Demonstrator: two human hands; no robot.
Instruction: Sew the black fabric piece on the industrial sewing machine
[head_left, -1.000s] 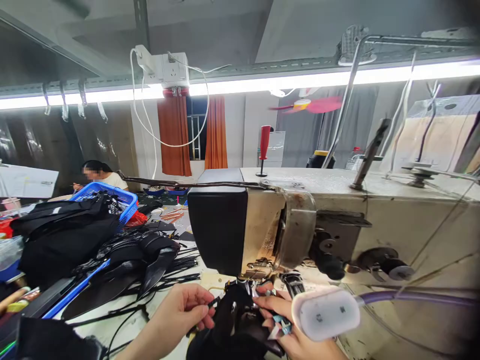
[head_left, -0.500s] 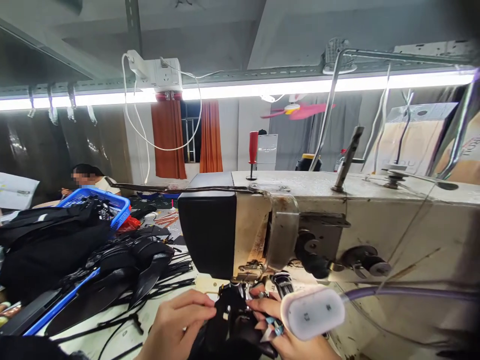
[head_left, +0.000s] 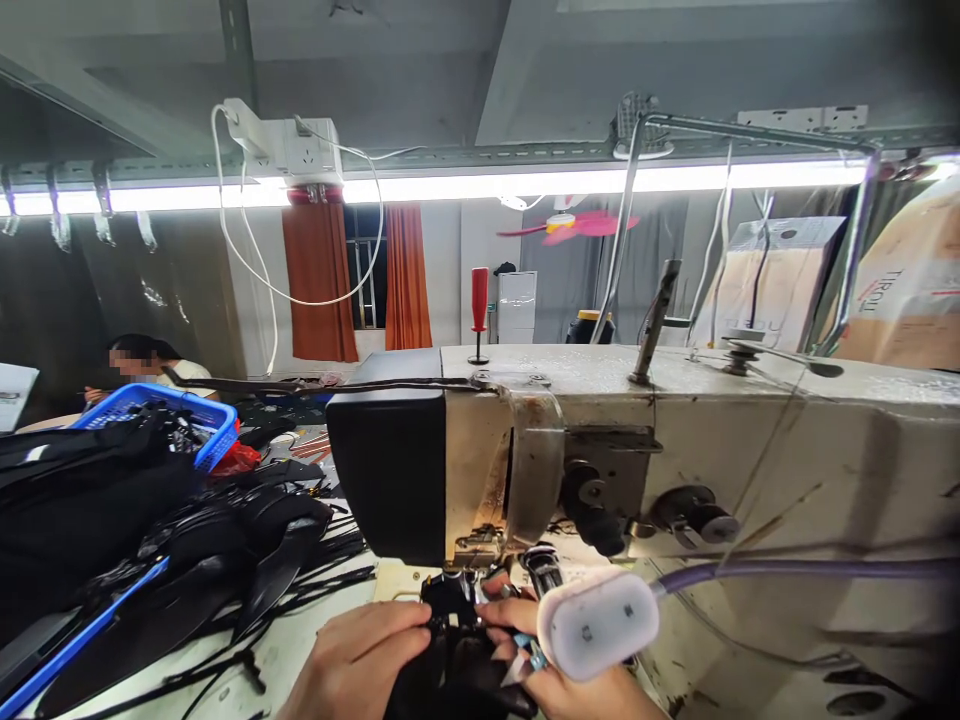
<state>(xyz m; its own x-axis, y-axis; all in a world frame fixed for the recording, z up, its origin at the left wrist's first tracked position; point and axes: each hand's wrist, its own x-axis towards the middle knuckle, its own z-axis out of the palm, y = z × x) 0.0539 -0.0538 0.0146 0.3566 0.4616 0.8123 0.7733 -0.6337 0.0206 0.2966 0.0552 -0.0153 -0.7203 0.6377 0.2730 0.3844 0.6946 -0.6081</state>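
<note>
A sewing machine [head_left: 480,440] fills the middle and right of the view. Black material [head_left: 450,660] lies beneath its needle area. My left hand [head_left: 364,655] presses its closed fingertips on the left edge of this black piece. On the other side, my right hand [head_left: 540,650] pinches the material close to the presser foot; small blue and white bits show around its fingers. A white oval lamp [head_left: 598,625] on a purple flexible neck hides part of the right hand and wrist. The exact shape of the black piece cannot be made out.
Black pieces and straps [head_left: 225,560] are heaped at left, beside a blue basket [head_left: 217,425] of small parts. A person [head_left: 146,365] sits beyond it. A red-handled screwdriver [head_left: 479,305] stands on the machine; metal tubing [head_left: 622,230] rises behind it.
The view has swung a little to the right, so everything appears shifted left. Both hands keep hold of the black material at the needle area.
</note>
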